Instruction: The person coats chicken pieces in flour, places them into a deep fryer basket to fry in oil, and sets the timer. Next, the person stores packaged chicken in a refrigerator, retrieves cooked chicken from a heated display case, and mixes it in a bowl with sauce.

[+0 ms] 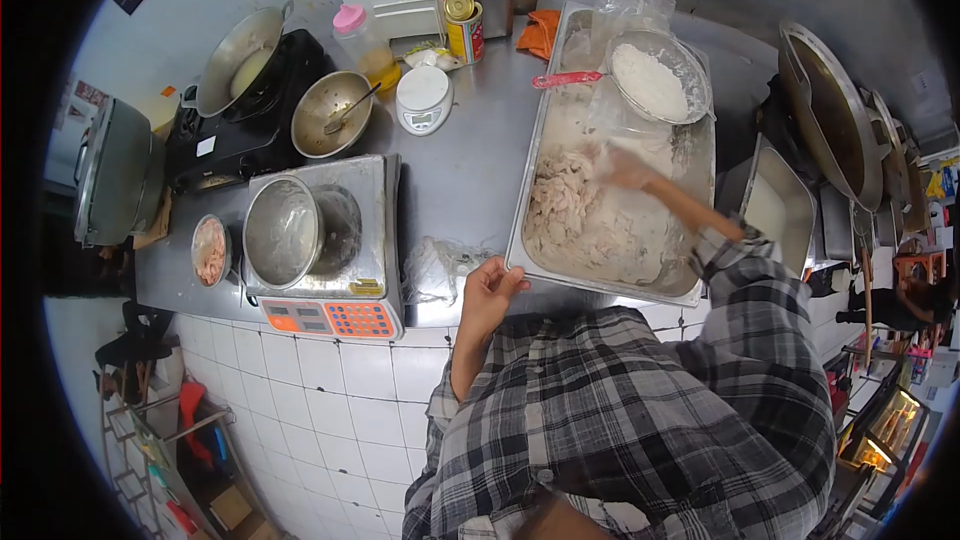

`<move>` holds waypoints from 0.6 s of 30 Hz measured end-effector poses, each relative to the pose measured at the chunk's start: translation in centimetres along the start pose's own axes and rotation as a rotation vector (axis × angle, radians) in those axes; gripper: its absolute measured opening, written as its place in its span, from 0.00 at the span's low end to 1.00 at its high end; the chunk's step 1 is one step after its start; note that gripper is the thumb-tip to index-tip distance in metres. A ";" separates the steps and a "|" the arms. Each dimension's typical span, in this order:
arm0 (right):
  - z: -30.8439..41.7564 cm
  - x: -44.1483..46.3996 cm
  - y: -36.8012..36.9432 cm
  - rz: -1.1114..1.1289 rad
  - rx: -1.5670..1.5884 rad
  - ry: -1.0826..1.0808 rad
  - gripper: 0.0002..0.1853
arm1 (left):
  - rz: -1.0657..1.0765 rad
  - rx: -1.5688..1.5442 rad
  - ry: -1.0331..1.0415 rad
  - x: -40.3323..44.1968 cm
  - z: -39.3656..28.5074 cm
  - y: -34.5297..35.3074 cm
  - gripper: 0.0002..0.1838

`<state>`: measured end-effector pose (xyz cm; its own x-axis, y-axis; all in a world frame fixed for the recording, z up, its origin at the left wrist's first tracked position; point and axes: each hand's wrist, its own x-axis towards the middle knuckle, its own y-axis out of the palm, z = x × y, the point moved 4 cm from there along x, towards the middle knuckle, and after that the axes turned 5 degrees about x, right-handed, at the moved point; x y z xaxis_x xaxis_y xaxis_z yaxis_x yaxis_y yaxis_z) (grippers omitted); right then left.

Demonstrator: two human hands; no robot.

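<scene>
Head view: I have the left hand (pixel 487 298) pinching the tray (pixel 600 286) rim at its corner. Right hand (pixel 622 170) blurred over the floured pieces (pixel 562 198) inside; cannot tell finger spread. Beyond it, the flour-filled strainer (pixel 699 80) could spill if knocked by a wide sweep.

The surface (pixel 470 165) is smooth metal with a soft sheen. The tray (pixel 615 288) is metal too, its rim shiny, its inside dulled by matt powder. The floured pieces (pixel 562 195) look rough and matt. The small scale (pixel 424 88) is smooth white plastic, the bag (pixel 432 270) crinkled clear plastic, the shirt (pixel 620 410) matt woven cloth, the floor (pixel 370 370) smooth tile.
</scene>
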<state>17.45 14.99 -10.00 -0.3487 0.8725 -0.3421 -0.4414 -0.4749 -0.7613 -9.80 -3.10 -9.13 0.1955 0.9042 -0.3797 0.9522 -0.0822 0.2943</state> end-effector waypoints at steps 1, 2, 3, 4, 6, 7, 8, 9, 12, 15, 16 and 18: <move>-1.3 0.6 2.8 0.002 -0.086 -0.026 0.42 | 0.004 0.016 -0.010 0.1 0.0 0.0 0.06; -1.8 0.8 5.3 0.002 -0.162 -0.050 0.43 | 0.004 0.031 -0.018 0.2 0.1 -0.1 0.05; -1.5 0.2 7.2 0.031 -0.119 -0.046 0.43 | 0.003 0.043 -0.032 0.2 0.3 -0.1 0.05; 0.0 -0.9 8.4 0.079 0.011 0.010 0.44 | 0.008 0.077 -0.024 0.1 0.6 -0.3 0.05; 3.9 -3.4 7.8 0.154 0.227 0.080 0.45 | 0.020 0.145 -0.001 0.6 0.8 -0.6 0.05; 6.5 -4.7 6.3 0.182 0.314 0.090 0.47 | 0.020 0.154 -0.008 0.6 0.6 -0.5 0.06; 8.2 -5.3 5.6 0.210 0.402 0.097 0.48 | 0.017 0.166 -0.013 0.6 0.3 -0.4 0.06; 8.6 -5.4 5.6 0.192 0.455 0.094 0.46 | 0.008 0.181 -0.017 0.4 0.1 -0.3 0.06; 8.9 -5.3 4.9 0.084 0.542 0.029 0.42 | -0.044 0.196 0.047 0.0 -0.9 -0.5 0.05; 4.4 -4.4 4.7 -0.237 0.319 -0.127 0.38 | -0.353 0.101 0.212 -1.2 -2.8 -5.4 0.14; 4.8 -4.7 3.3 -0.163 0.405 -0.118 0.35 | -0.453 -0.020 0.273 -1.9 -3.5 -7.4 0.17; 7.5 -6.2 -0.7 -0.048 0.526 -0.150 0.29 | -0.743 0.003 0.265 -5.4 -6.5 -12.1 0.27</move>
<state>13.71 9.04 -3.17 -0.4148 0.8872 -0.2020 -0.8001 -0.4614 -0.3834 -23.87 -4.25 -4.97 -0.5541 0.7926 -0.2543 0.8122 0.5818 0.0434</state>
